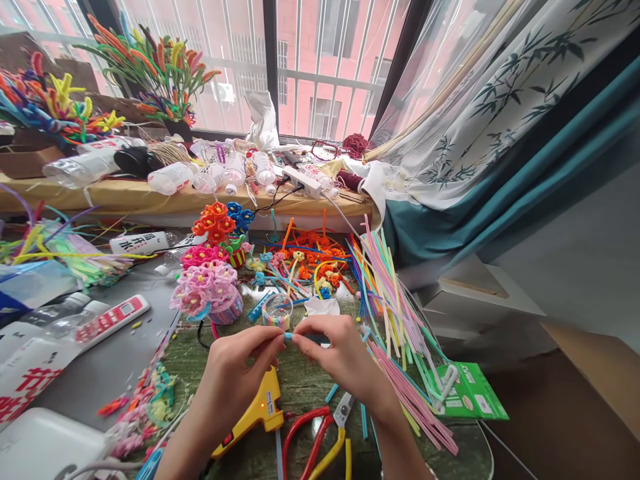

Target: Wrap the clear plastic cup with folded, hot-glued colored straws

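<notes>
Between the fingertips of both hands is a short piece of light blue pipe cleaner (288, 336). My left hand (245, 363) pinches its left end, and my right hand (335, 347) pinches the right. Just beyond the fingers stands a small clear cup (277, 312) with pastel bits around its lower part. A yellow glue gun (263, 407) lies below my left hand, its small light lit orange. Scissors (333, 427) with red and yellow handles rest under my right wrist, near cut blue pipe cleaner pieces (364, 420).
Pink pipe-cleaner flowers (207, 290) in a pot, with orange flowers (216, 223) behind, stand left of the cup. Long pastel pipe cleaners (395, 300) spread on the right beside a green packet (470, 392). Plastic bottles (170, 179) line the window ledge.
</notes>
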Demonstrator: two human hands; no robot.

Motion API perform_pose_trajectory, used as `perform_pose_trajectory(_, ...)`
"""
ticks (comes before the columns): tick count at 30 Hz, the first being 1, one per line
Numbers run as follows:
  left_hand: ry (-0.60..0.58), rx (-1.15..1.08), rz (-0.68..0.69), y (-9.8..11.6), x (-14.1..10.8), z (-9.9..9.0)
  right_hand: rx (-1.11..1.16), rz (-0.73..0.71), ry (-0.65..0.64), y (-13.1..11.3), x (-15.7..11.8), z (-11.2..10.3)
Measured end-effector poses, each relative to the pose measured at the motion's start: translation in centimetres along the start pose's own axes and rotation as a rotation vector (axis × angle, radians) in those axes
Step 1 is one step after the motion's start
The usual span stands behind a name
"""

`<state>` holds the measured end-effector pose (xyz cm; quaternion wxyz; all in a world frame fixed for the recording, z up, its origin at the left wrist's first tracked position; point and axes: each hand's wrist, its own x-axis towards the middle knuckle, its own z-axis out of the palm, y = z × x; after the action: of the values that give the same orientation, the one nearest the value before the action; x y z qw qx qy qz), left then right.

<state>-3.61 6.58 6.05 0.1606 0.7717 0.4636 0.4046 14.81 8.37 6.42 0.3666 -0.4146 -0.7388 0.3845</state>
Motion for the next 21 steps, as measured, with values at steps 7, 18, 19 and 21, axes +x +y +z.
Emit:
perform_pose_trajectory(7, 0.129, 0.176, 0.160, 0.3, -0.2, 0.2, -0.120, -0.122, 0.073, 0.5, -0.1, 0.7)
perform_pose_trajectory(18, 0.322, 0.504, 0.266, 1.9, -0.7, 1.7, -0.171, -0.200, 0.209, 0.9, -0.7, 2.8)
perform_pose_trajectory(19, 0.304, 0.396, 0.187, 1.8, -0.7, 1.5, -0.140, -0.190, 0.208, 0.8, -0.7, 2.6)
perform_pose_trajectory(21, 0.223, 0.098, -0.031, 1.5, -0.7, 1.0, -0.070, -0.163, 0.185, 0.7, -0.7, 1.9)
